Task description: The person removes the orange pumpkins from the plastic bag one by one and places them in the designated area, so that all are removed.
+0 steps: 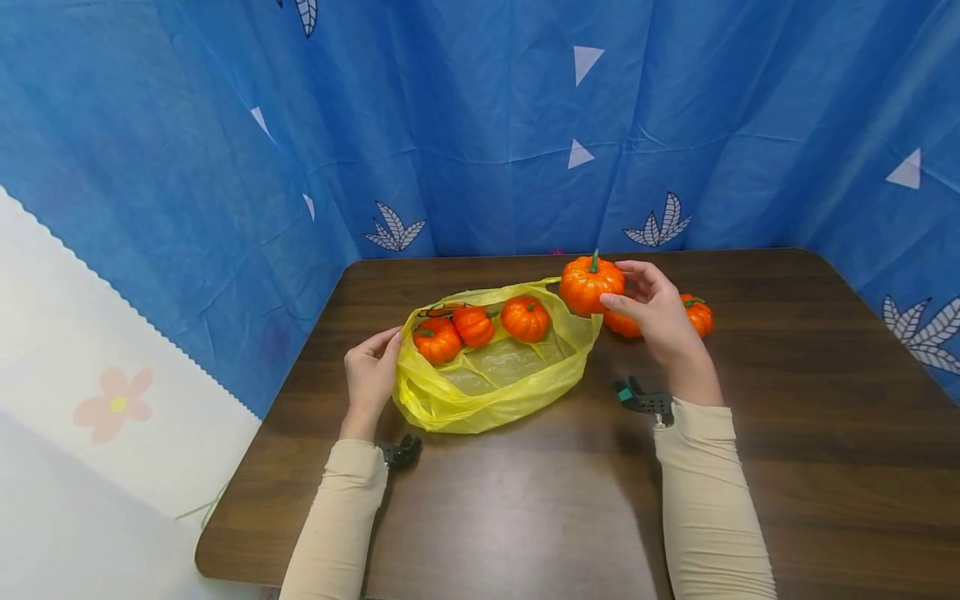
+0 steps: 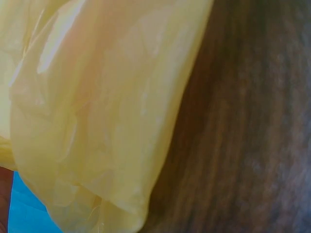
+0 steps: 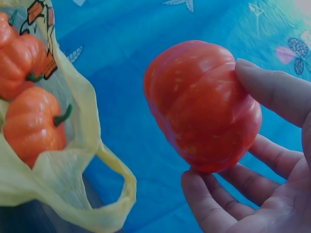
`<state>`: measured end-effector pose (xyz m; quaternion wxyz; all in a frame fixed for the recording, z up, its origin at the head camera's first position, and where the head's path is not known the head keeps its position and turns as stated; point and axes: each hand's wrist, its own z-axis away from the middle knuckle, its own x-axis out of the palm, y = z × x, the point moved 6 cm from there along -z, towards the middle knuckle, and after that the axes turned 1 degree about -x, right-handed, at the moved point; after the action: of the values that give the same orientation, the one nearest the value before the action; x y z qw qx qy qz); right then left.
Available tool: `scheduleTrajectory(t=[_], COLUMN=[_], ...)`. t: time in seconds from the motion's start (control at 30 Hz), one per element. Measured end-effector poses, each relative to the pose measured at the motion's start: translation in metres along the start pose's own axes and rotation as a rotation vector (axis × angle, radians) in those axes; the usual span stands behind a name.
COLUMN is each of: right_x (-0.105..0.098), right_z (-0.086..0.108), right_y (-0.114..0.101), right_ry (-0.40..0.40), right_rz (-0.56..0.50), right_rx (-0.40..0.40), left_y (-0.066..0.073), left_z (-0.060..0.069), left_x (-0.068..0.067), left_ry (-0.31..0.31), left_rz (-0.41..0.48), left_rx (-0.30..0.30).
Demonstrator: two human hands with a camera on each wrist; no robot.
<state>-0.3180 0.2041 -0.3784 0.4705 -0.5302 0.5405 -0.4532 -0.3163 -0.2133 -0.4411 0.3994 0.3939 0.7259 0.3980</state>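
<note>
A yellow plastic bag (image 1: 517,404) lies on the table with its mouth spread wide, several small orange pumpkins (image 1: 525,319) inside. My left hand (image 1: 371,375) pinches the bag's left rim. At the bag's right edge, my right hand (image 1: 667,321) holds an orange pumpkin (image 1: 588,285) with a green stem, raised above the rim. In the right wrist view, thumb and fingers grip that pumpkin (image 3: 201,107) beside the bag's handle loop (image 3: 129,189). The left wrist view is mostly filled by the bag's side (image 2: 107,111); my left hand's grip is not clear there.
Two more pumpkins sit on the brown table (image 1: 810,433) behind my right hand, one (image 1: 697,315) right of it, the other (image 1: 622,324) partly hidden beside the bag. A blue patterned curtain (image 1: 510,125) hangs along the table's back and sides. White patterned fabric (image 1: 67,350) is at the left.
</note>
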Motion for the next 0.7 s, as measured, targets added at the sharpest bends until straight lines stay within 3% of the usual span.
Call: scheduleTrajectory(t=[0.33,0.7], right_x=[-0.017,-0.037], right_z=[0.003,0.006], right_y=[0.001,0.003], right_ry=[0.070,0.199], right_rz=[-0.023,-0.029], right_rx=[-0.009,-0.005], left_y=[0.000,-0.001], left_z=[0.000,0.000], left_x=[0.000,0.000], left_ry=[-0.001,-0.003], left_rz=[-0.004,0.012], left_rx=[0.002,-0.015])
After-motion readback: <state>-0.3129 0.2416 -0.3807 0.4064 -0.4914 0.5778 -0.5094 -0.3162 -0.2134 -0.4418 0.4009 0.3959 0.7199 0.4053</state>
